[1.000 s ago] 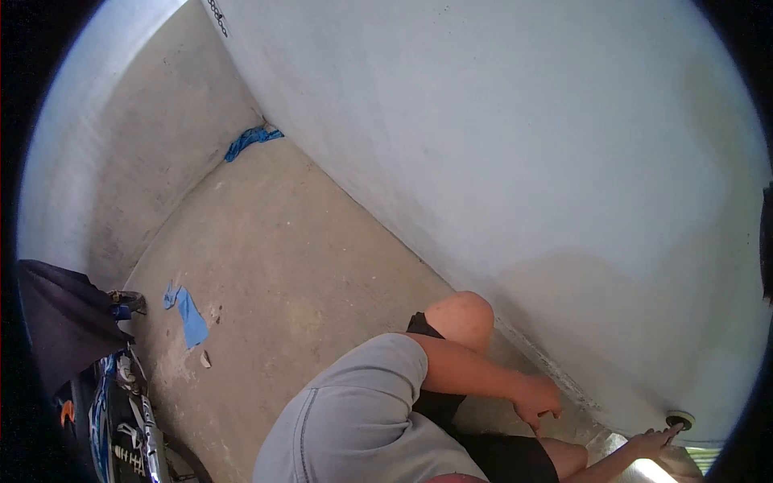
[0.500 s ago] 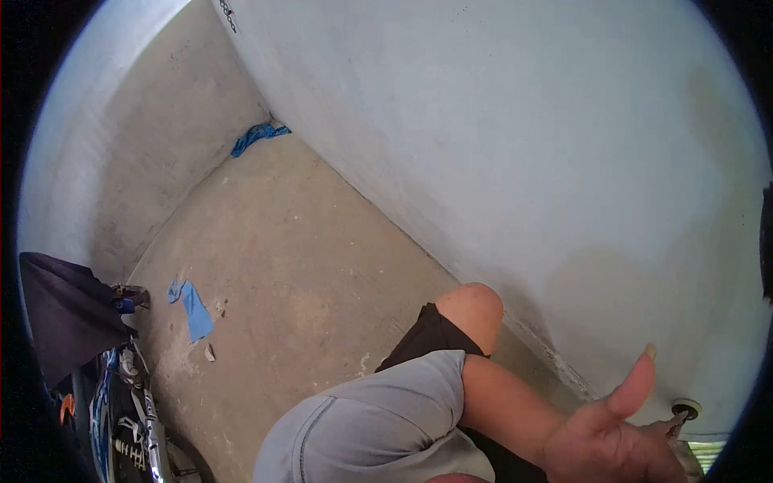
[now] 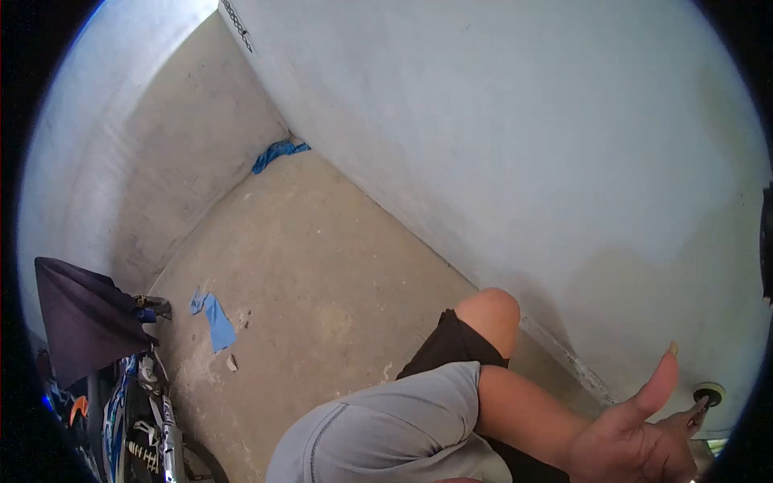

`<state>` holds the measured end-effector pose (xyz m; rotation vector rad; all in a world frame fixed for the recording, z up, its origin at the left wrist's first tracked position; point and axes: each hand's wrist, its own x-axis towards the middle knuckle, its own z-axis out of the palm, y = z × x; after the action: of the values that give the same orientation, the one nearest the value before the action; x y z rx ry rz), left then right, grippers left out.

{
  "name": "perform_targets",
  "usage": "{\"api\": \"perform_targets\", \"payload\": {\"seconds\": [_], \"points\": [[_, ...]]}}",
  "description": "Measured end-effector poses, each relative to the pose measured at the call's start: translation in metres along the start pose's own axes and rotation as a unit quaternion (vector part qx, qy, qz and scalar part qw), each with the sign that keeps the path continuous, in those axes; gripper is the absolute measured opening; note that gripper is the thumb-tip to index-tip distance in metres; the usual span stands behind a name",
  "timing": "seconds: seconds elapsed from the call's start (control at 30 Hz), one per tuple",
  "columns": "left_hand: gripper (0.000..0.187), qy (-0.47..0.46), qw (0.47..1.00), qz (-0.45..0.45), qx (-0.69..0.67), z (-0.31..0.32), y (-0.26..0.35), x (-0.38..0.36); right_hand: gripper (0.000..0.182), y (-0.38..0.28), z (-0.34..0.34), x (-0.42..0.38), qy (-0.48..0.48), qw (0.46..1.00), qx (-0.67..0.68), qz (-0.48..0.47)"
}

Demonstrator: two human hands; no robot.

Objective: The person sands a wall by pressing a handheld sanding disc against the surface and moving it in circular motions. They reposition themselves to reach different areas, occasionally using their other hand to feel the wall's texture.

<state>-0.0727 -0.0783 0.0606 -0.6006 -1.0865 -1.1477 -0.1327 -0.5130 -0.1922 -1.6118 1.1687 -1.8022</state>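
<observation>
My left hand [image 3: 624, 447] reaches out at the lower right, beyond my grey sleeve [image 3: 386, 431] and bare forearm. Its palm faces me, and the thumb points up with a long nail. A thinner finger stretches to a round dark-centred disc [image 3: 709, 395] with a pale yellowish rim, on the pale wall [image 3: 515, 145]. The fingertip overlaps the dark middle of the disc; I cannot tell whether the hand grips it. The lower edge of the view cuts off part of the hand. My right hand is out of view.
A bent knee [image 3: 491, 310] in dark shorts is close to the wall base. On the concrete floor [image 3: 314, 274] lie a light-blue cloth scrap [image 3: 218, 324] and a darker blue rag [image 3: 279, 154] in the corner. A motorbike [image 3: 133, 410] with a dark cloth [image 3: 84, 318] stands at the left.
The view has turned slightly, so floor, motorbike and arm sit farther right. My left hand keeps the same pose, with the thumb up and a finger at the round disc.
</observation>
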Motion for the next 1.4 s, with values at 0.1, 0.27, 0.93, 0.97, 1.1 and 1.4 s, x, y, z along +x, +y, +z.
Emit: {"api": "perform_targets", "payload": {"seconds": [0.1,0.27,0.93,0.97,1.1,1.4], "points": [[0.132,-0.097,0.992,0.084,-0.016,-0.011,-0.005,0.004,0.043,0.012,-0.004,-0.003,0.015,1.000,0.007,-0.023],[0.131,0.026,0.991,-0.052,0.119,0.010,0.023,-0.005,0.043,0.001,0.001,-0.015,0.036,0.997,0.024,-0.066],[0.133,0.036,0.999,0.002,0.039,0.014,0.010,-0.004,0.044,-0.045,0.010,-0.013,-0.033,0.998,0.029,0.040],[0.133,0.034,0.999,0.004,0.034,0.013,0.008,-0.005,0.044,-0.038,0.014,-0.011,-0.038,0.998,0.034,0.038],[0.133,0.025,0.999,0.008,0.019,0.014,0.000,-0.007,0.045,-0.025,0.021,-0.012,-0.058,0.996,0.057,0.035],[0.131,0.035,0.998,0.002,-0.061,0.013,-0.007,-0.007,0.048,0.053,0.065,-0.003,-0.108,0.987,0.114,0.027]]}}
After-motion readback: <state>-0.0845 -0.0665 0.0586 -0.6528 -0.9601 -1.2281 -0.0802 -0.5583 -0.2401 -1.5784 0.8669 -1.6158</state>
